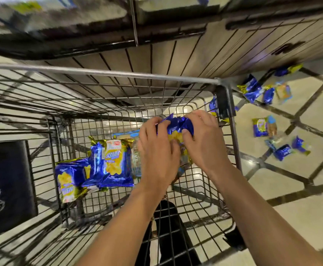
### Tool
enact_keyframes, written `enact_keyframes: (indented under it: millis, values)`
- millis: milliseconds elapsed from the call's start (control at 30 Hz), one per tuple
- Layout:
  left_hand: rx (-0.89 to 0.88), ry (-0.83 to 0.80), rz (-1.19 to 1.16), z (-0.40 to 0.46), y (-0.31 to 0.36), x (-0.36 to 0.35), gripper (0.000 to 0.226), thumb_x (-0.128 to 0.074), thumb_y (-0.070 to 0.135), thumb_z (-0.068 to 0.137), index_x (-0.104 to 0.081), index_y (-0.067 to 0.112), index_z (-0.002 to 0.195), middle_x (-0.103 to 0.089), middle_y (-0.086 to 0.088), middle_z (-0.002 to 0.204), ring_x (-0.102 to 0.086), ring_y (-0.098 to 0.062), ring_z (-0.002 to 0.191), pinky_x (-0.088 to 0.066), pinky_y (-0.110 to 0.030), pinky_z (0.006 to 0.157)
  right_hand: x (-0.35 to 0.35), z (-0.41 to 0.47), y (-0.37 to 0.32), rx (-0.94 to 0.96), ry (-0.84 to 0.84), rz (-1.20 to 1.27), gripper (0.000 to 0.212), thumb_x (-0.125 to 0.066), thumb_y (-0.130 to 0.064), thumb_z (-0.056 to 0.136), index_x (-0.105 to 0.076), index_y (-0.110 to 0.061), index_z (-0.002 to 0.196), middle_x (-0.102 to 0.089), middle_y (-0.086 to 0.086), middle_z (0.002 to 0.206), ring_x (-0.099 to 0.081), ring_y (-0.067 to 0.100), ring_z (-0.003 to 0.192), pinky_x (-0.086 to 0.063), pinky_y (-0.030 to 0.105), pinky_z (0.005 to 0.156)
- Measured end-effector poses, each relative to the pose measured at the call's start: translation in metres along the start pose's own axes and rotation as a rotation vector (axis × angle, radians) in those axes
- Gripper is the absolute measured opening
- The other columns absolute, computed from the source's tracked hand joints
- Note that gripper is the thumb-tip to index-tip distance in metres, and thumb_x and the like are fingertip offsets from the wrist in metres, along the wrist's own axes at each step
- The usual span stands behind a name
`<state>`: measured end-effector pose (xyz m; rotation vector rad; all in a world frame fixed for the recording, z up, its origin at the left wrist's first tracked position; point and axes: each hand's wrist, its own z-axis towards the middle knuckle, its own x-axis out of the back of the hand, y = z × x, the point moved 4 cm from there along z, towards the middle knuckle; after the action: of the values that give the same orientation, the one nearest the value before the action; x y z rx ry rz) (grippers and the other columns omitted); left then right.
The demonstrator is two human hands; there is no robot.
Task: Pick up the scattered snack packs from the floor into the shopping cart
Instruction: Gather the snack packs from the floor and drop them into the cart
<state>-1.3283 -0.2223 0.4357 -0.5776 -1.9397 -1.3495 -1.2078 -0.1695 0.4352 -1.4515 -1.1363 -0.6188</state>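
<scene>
Hands meet inside the shopping cart (118, 74), low over its wire floor. Both the left hand (157, 148) and the right hand (204, 143) grip one bundle of snack packs (177, 126), blue foil on top and yellow print beneath; the left fingers curl over its near edge while the right thumb and fingers pinch the crumpled foil from the 3 o'clock side. How many packs make up the bundle I cannot tell.

At 9 o'clock from the hands, more blue and gold packs (110, 162) already lie on the basket floor, leaning on one another, and another pack (70, 179) lies flat further toward 8 o'clock. Outside the cart, from 2 to 4 o'clock, scattered packs (252, 90) remain on the tiled floor (272, 181), some near the cart's corner post and others (283, 151) well apart from it, so the task looks partly done.

These packs are probably light, puffed with air, and soft enough to crumple, as the creased foil between the fingers suggests. Foil is slick, so a flat pinch may slip; the crimped seam at either end, or a loose grip across the middle, seems the safer hold. Squeezing hard would likely crush the contents.
</scene>
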Motion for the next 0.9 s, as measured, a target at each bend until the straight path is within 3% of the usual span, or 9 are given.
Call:
enact_keyframes:
  millis: [233, 433, 567, 767, 900]
  values:
    - [-0.068, -0.030, 0.112, -0.014, 0.016, 0.051, 0.045, -0.061, 0.017, 0.084, -0.051, 0.019, 0.128, -0.043, 0.001, 0.128, -0.037, -0.019, 0.118, -0.038, -0.035, 0.099, 0.039, -0.025, -0.026, -0.032, -0.036, -0.055, 0.038, -0.057, -0.027, 0.093, -0.056, -0.021, 0.130, -0.053, -0.002, 0.129, -0.041, 0.018, 0.121, -0.041, 0.035, 0.100]
    - [-0.173, -0.095, 0.215, -0.045, 0.063, 0.127, 0.052, -0.062, 0.019, 0.089, -0.045, 0.017, 0.138, -0.038, -0.003, 0.137, -0.036, -0.020, 0.123, -0.042, -0.035, 0.103, 0.122, -0.071, -0.067, -0.083, -0.045, -0.120, 0.045, -0.055, -0.028, 0.094, -0.047, -0.023, 0.137, -0.045, -0.001, 0.137, -0.039, 0.020, 0.125, -0.042, 0.037, 0.103]
    - [-0.334, -0.106, 0.330, -0.067, 0.108, 0.157, 0.051, -0.062, 0.022, 0.083, -0.048, 0.016, 0.132, -0.040, -0.005, 0.136, -0.038, -0.025, 0.123, -0.040, -0.036, 0.101, 0.178, -0.106, -0.079, -0.104, 0.024, -0.208, 0.048, -0.059, -0.029, 0.087, -0.048, -0.023, 0.134, -0.045, 0.001, 0.135, -0.043, 0.025, 0.124, -0.046, 0.040, 0.096]
    - [-0.577, -0.122, 0.477, -0.106, 0.179, 0.162, 0.053, -0.068, 0.025, 0.072, -0.053, 0.016, 0.123, -0.049, -0.007, 0.124, -0.046, -0.030, 0.110, -0.050, -0.042, 0.081, 0.241, -0.172, -0.063, -0.224, 0.095, -0.349, 0.056, -0.059, -0.034, 0.088, -0.040, -0.024, 0.140, -0.042, 0.002, 0.140, -0.039, 0.025, 0.127, -0.042, 0.039, 0.099]
    - [-0.682, -0.162, 0.561, -0.140, 0.222, 0.144, 0.054, -0.061, 0.030, 0.075, -0.050, 0.018, 0.126, -0.046, -0.006, 0.130, -0.044, -0.029, 0.114, -0.047, -0.039, 0.082, 0.268, -0.219, -0.029, -0.372, 0.125, -0.324, 0.050, -0.055, -0.035, 0.091, -0.041, -0.025, 0.137, -0.038, 0.002, 0.143, -0.035, 0.026, 0.131, -0.039, 0.041, 0.100]
